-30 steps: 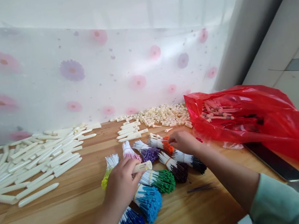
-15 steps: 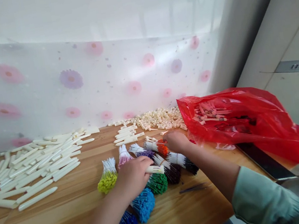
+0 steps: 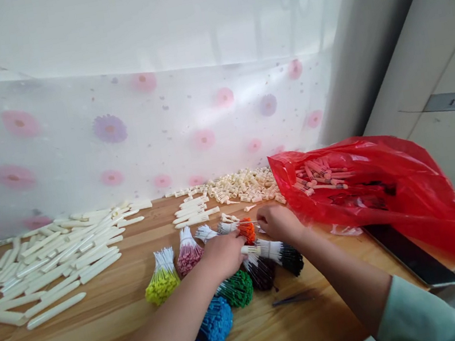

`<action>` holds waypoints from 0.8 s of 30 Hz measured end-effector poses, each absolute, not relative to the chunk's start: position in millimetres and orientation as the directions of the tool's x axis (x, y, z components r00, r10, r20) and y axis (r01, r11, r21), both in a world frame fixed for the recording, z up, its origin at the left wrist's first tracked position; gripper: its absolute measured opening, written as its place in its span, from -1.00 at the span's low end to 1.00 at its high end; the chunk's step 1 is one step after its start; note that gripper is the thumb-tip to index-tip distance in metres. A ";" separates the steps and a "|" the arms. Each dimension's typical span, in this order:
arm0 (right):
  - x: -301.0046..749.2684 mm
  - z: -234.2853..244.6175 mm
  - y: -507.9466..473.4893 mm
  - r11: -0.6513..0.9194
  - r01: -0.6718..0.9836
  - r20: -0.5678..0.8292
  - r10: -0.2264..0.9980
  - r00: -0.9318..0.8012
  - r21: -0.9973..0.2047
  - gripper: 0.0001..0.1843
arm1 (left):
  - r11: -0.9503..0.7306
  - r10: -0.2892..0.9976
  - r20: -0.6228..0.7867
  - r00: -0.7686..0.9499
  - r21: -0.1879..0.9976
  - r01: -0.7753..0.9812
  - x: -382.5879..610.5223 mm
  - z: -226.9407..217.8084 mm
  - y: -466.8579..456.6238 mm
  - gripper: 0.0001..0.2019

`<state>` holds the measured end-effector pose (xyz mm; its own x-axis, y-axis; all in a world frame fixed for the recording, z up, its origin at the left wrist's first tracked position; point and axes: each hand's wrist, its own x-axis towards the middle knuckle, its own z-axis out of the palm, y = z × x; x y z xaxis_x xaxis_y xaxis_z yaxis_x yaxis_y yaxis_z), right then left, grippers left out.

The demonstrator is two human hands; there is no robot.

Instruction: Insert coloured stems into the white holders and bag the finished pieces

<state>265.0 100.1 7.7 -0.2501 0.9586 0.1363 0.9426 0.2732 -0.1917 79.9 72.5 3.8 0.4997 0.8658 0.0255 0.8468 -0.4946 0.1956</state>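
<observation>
My left hand (image 3: 224, 255) is closed round a short white pen barrel (image 3: 250, 250), whose end sticks out past the fingers. My right hand (image 3: 279, 223) pinches a thin white pen refill (image 3: 242, 222), held level above the bundle of orange refills (image 3: 247, 231). Both hands hover over tied refill bundles. Nearby lie black refills (image 3: 292, 258), dark brown-purple refills (image 3: 261, 272), green refills (image 3: 237, 290) and blue refills (image 3: 216, 323). The pink refills (image 3: 189, 252) and yellow refills (image 3: 162, 286) stand left of my left hand. My left hand partly hides the purple bundle.
Long white pen tubes (image 3: 62, 250) cover the table's left side. Small cream pen parts (image 3: 247, 183) pile up at the back, beside several assembled barrels (image 3: 193, 210). At right lies a red plastic bag (image 3: 384, 167) with pens inside, over a dark flat object (image 3: 412, 256). Tweezers (image 3: 293, 299) lie in front.
My right hand has drawn a refill up from the orange bundle and moved slightly right. My left hand has moved right and a little forward with the pen barrel, closer to my right hand.
</observation>
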 end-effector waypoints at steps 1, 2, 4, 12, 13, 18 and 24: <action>267.1 8.6 98.8 0.278 0.937 0.162 0.955 -0.246 -0.213 -0.82 | -0.482 0.874 0.044 0.484 0.207 0.851 77.7 5.1 72.2 -0.82; 268.5 9.2 98.0 0.281 0.930 0.184 0.953 -0.242 -0.235 -0.81 | -0.464 0.885 0.066 0.462 0.222 0.858 74.7 6.9 72.0 -0.87; 269.3 9.6 97.0 0.293 0.913 0.214 0.947 -0.237 -0.283 -0.82 | -0.409 0.912 0.120 0.392 0.264 0.873 66.7 11.7 72.3 -0.86; 255.3 23.0 76.5 0.482 0.709 0.291 0.876 -0.385 -0.514 -0.85 | -0.279 0.960 0.182 0.212 0.576 0.769 29.4 30.2 66.4 -0.74; 251.4 26.0 72.5 0.508 0.676 0.304 0.861 -0.408 -0.533 -0.86 | -0.274 0.962 0.160 0.222 0.607 0.746 26.2 30.9 63.0 -0.77; 223.8 35.4 60.4 0.600 0.540 0.352 0.793 -0.497 -0.590 -0.88 | -0.233 0.960 0.080 0.269 0.762 0.604 12.1 23.9 42.5 -0.78; 187.7 17.8 66.8 0.511 0.231 0.380 0.814 -0.440 -0.828 -0.73 | -0.151 0.984 0.104 0.143 0.913 0.379 -2.0 1.6 25.0 -0.75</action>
